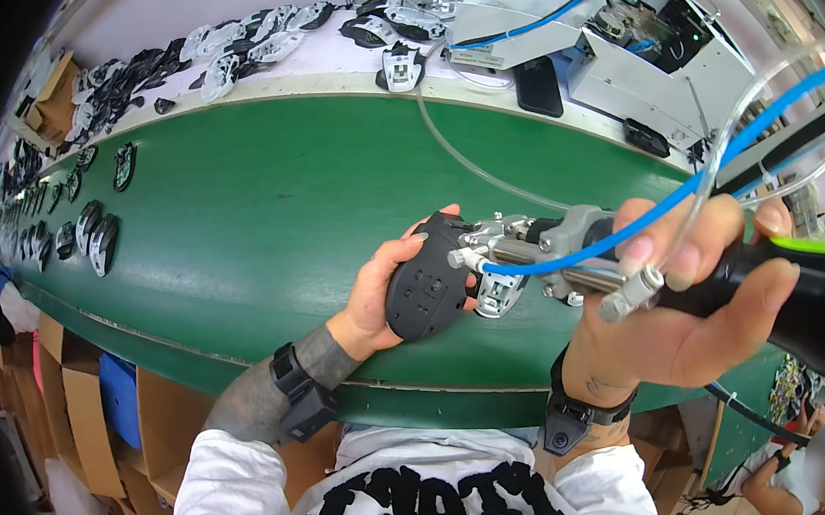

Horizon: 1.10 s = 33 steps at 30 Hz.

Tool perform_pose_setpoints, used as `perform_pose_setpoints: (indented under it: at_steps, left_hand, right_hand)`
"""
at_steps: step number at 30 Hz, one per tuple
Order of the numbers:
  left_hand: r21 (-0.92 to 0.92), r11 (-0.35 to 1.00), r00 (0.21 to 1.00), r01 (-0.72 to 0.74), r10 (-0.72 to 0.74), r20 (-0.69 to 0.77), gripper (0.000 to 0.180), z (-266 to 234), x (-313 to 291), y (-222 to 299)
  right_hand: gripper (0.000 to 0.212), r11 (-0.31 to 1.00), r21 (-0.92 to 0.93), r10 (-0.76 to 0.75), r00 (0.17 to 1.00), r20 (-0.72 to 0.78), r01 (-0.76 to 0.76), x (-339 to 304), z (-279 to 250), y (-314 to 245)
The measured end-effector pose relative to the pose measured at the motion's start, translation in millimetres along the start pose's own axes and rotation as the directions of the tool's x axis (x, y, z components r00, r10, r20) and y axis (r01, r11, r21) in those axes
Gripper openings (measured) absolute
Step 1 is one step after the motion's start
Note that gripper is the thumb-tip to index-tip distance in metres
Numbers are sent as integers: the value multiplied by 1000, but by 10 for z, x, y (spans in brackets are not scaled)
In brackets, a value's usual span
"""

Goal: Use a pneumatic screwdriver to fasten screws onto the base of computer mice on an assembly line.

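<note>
My left hand (pixel 375 294) is closed round a black computer mouse (pixel 427 284), its underside turned up toward me. Wrapped about a black electric screwdriver (pixel 731 291) is my right hand (pixel 695 297). The tool lies nearly level, and its metal tip assembly (pixel 509 248), fitted with a blue air hose (pixel 572 267), reaches the upper edge of the mouse. Whether the bit touches a screw is hidden. Just behind the mouse, a white and grey mouse shell part (pixel 500 294) sits on the green work surface (pixel 267 202).
Piles of mouse shells (pixel 254 40) line the white ledge at the back. A metal screw feeder (pixel 643 71) and a black phone (pixel 539 85) are there too. More mouse parts (pixel 98 237) lie at left. Cardboard boxes (pixel 99 416) stand below; another person (pixel 791 478) is at right.
</note>
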<state>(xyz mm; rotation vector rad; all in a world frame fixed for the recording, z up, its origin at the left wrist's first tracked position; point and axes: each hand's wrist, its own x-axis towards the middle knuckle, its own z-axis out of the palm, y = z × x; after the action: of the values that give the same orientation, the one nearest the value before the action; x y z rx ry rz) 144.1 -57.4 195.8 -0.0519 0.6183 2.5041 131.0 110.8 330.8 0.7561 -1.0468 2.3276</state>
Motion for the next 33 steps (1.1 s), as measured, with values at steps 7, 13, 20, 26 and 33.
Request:
perform_pose_setpoints:
  at_steps: [7, 13, 20, 26, 33]
  left_hand:
    - [128, 964, 937, -233, 258, -236, 52, -142, 106, 187]
    - [50, 922, 906, -384, 387, -174, 50, -198, 97, 345]
    - [-66, 920, 918, -386, 376, -126, 48, -175, 44, 327]
    - [-102, 907, 911, -408, 398, -108, 47, -152, 32, 319]
    - [-98, 913, 918, -396, 390, -76, 48, -168, 21, 310]
  right_hand:
    - [39, 1000, 23, -21, 1000, 7, 21, -9, 54, -89]
    - [39, 998, 47, 42, 996, 76, -45, -95, 109, -132]
    - [41, 984, 133, 103, 984, 144, -122, -177, 88, -16]
    - [37, 989, 85, 106, 985, 140, -119, -232, 177, 56]
    - [37, 993, 31, 110, 986, 127, -115, -259, 232, 64]
